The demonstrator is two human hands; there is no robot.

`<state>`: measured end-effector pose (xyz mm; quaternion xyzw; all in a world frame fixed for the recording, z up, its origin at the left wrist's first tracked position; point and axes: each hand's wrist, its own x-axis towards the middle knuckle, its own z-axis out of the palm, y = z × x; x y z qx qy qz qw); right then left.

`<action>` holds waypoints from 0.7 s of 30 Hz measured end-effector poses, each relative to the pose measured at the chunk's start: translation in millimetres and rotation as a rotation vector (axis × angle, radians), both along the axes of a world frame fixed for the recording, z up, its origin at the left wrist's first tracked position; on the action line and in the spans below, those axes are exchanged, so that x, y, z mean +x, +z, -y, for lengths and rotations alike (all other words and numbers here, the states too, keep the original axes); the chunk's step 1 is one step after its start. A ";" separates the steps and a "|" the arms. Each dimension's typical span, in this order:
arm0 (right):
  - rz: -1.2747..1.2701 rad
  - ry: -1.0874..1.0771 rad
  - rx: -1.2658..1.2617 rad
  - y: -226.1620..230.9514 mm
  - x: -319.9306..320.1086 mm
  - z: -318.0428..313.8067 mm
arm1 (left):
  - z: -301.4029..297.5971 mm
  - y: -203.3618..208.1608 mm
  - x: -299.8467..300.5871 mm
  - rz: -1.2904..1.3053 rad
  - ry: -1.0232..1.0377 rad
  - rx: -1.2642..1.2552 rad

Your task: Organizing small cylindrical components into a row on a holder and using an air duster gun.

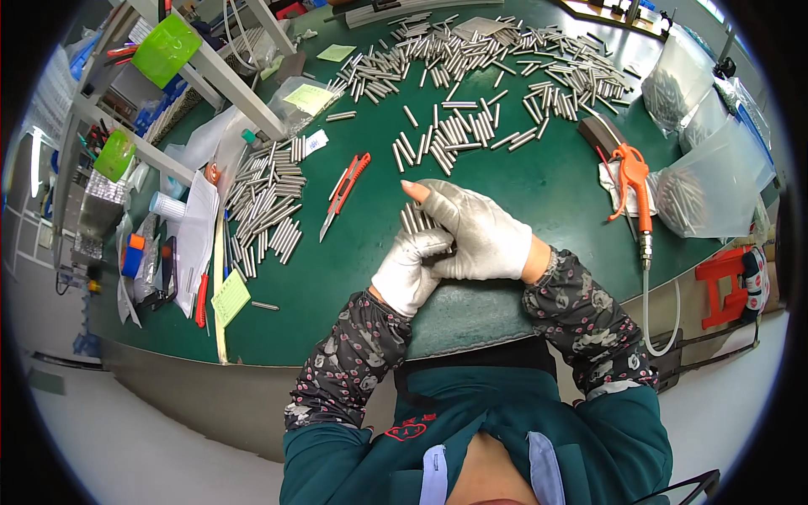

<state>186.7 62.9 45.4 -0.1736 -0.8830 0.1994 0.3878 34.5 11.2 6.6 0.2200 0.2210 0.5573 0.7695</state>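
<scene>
I see left hand (410, 271) and right hand (480, 236), both gloved, fingers clenched around small bundle of metal rods (417, 220) above green surface (522, 181). Sorted rows (265, 206) lie left; big loose pile (488, 59) far behind, I judge most work left.

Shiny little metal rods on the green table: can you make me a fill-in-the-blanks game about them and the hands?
1. Both hands, the left hand and the right hand, wear ____ fabric gloves.
2. The hands hold a bundle of short silver metal rods over the ____ table mat.
3. The utility knife left of the hands has a ____ handle.
4. The orange air blow gun lies to the person's ____.

Missing words: white; green; red; right
</scene>
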 end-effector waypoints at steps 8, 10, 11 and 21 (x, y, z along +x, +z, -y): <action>0.108 0.000 -0.091 -2.9 7.1 -2.2 | 2.2 -0.7 4.6 0.070 -0.028 -0.065; 0.149 -0.059 -0.114 -2.4 5.9 -1.3 | 1.1 -7.2 0.8 0.124 -0.075 -0.026; 0.150 -0.059 -0.113 -2.4 5.5 -0.5 | 0.9 -9.7 -1.0 0.177 -0.120 0.014; 0.161 -0.058 -0.205 2.9 3.2 6.6 | 2.6 -2.2 2.9 -0.006 -0.124 -0.068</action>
